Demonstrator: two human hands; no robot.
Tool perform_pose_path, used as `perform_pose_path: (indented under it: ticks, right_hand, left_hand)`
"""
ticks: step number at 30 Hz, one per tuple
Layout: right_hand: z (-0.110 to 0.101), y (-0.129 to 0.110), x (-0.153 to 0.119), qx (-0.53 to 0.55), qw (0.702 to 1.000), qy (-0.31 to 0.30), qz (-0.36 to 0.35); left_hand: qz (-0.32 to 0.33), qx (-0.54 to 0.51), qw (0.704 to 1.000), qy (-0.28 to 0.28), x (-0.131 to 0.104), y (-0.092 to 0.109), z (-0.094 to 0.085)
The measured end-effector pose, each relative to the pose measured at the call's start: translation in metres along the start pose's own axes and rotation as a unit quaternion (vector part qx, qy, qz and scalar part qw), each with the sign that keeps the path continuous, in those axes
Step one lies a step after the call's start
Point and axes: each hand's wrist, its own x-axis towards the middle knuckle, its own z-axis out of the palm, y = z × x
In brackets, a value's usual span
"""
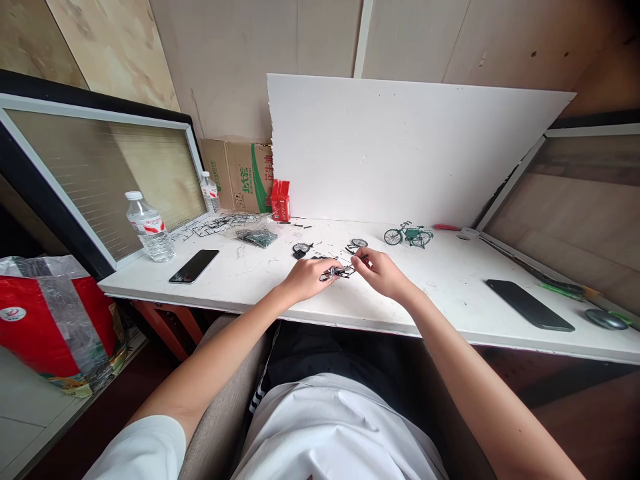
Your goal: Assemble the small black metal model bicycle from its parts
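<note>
Over the middle of the white desk, my left hand (309, 279) is closed on a small black model bicycle frame (342, 272). My right hand (379, 272) is at the frame's right end with thumb and forefinger pinched together; what lies between those fingertips is too small to make out. Just beyond my hands are a loose black wheel with a dark part (301, 251) and another spoked wheel (359, 243), with tiny black pieces scattered around. A finished-looking green model bicycle (409, 235) stands upright behind my right hand.
On the left are a phone (194, 266), a water bottle (150, 227), a bag of dark parts (257, 237) and black sprue frames (225, 224). A red box (281, 201) stands behind. To the right lie a black phone (530, 305), a mouse (606, 319) and a red-handled tool (447, 227).
</note>
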Motion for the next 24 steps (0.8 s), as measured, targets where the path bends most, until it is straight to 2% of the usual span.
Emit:
perform_pose_path:
  ticks: [7, 13, 24]
  right_hand:
    - [0.0002, -0.0024, -0.001, 0.014, 0.999, 0.003, -0.036]
    - [-0.0024, -0.0026, -0.0012, 0.014, 0.999, -0.007, -0.029]
    - [-0.0034, -0.004, -0.0013, 0.02, 0.999, -0.003, -0.032]
  left_hand:
    - [-0.017, 0.03, 0.999, -0.007, -0.0007, -0.007, -0.0007]
    - [-0.003, 0.039, 0.999, -0.014, -0.0014, -0.0064, 0.0004]
    - [-0.017, 0.021, 1.0, -0.016, -0.0014, -0.0057, 0.0002]
